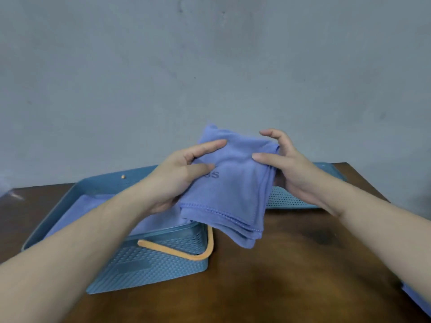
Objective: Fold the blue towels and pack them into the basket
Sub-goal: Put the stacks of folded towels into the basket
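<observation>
Two bare hands hold a folded blue towel [229,183] in the air above a brown tabletop [291,264]. The left hand [179,176] grips its left edge, the right hand [286,169] pinches its right edge. Below sits a blue basket [149,266] (orange handle [186,250]), with another blue towel [77,215] inside.

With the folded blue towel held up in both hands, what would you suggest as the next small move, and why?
Probably lower the folded blue towel leftward into the blue perforated plastic basket. Both the left hand and right hand grip it above the brown wooden table, it looks fully folded, and another blue towel already lies inside.
</observation>
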A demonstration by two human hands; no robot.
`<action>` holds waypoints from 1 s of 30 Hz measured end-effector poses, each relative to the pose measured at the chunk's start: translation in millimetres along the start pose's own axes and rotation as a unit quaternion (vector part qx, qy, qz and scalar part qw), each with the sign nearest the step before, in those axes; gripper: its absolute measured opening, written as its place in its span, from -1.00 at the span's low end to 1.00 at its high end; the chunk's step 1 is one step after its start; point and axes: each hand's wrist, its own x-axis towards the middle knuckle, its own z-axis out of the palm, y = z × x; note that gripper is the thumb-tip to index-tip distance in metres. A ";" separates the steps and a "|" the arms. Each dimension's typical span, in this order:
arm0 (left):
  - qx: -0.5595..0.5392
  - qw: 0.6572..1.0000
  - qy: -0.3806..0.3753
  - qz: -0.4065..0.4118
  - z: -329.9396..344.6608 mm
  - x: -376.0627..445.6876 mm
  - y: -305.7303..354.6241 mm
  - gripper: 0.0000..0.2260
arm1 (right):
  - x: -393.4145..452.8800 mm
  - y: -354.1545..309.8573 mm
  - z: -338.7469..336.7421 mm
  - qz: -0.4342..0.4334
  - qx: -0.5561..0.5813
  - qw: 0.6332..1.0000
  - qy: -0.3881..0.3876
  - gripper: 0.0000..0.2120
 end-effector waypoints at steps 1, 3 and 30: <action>-0.007 1.000 0.011 0.013 -12.7 -5.9 -1.5 -0.59 | 5.8 2.2 14.9 0.015 0.032 0.999 0.003 -0.46; -0.025 0.999 0.031 0.035 -36.2 -16.3 -4.5 -0.60 | 14.2 6.6 45.1 0.037 0.063 0.997 -0.005 -0.32; 0.256 0.962 -0.025 -0.096 -158.9 -38.1 -82.0 -0.33 | 77.1 11.4 193.7 0.093 -0.678 0.712 -0.158 -0.57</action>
